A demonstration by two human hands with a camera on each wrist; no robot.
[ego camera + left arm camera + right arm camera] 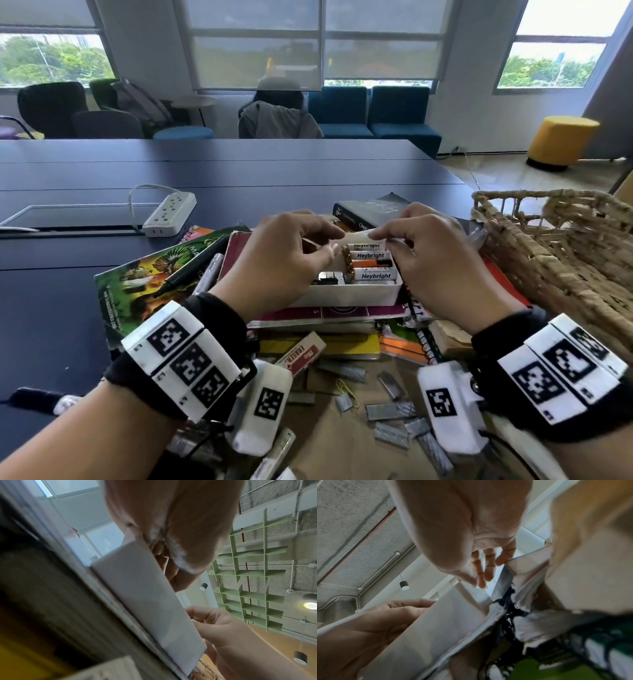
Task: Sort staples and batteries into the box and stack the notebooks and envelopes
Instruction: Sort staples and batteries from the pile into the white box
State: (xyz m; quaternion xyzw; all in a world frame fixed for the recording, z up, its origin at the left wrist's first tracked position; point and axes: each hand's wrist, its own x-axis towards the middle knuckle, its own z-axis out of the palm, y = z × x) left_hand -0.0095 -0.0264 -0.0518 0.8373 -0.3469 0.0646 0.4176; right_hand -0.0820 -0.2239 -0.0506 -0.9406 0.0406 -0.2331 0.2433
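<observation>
The white box (pixel 356 291), perched on the notebooks (pixel 329 313) with batteries (pixel 375 275) inside, looks light, thin-walled and tippable, best steadied by its side walls, while the left hand (pixel 284 260) and right hand (pixel 428 253), fingers curled, pinch something small and white above its far rim.

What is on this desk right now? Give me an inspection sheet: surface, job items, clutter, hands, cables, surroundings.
Surface: dark table, near part covered by piled stationery.
Job's things: white box sits on stacked notebooks; batteries in its right part, staples in its left; loose staple strips lie in front.
Clutter: eraser box, yellow paper clip, black marker, wicker basket.
Grippers: left hand and right hand over the box, fingertips at its far rim.
Cables: white power strip with looped cord.
Surroundings: chairs, yellow stool, windows.
</observation>
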